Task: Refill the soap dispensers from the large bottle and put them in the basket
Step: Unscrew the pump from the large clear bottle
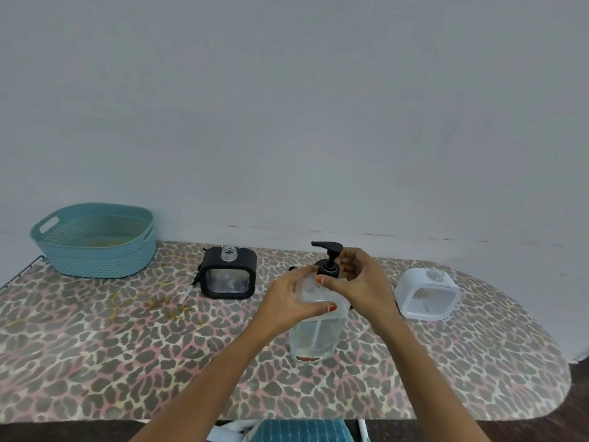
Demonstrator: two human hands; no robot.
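Observation:
The large clear bottle point(314, 336) stands upright at the table's middle, its black pump head point(328, 250) on top. My left hand point(294, 301) grips the bottle's shoulder. My right hand point(357, 279) pinches the black collar of the pump. A black-cased dispenser point(229, 277) stands open-necked to the left, its pump with tube point(191, 287) lying beside it. A white-cased dispenser point(427, 295) stands to the right, also without a pump. The teal basket point(95, 260) sits at the far left and looks empty.
The table point(127, 362) has a leopard-print cover and stands against a pale wall. Its right end is rounded. A teal cloth point(299, 432) shows below the front edge.

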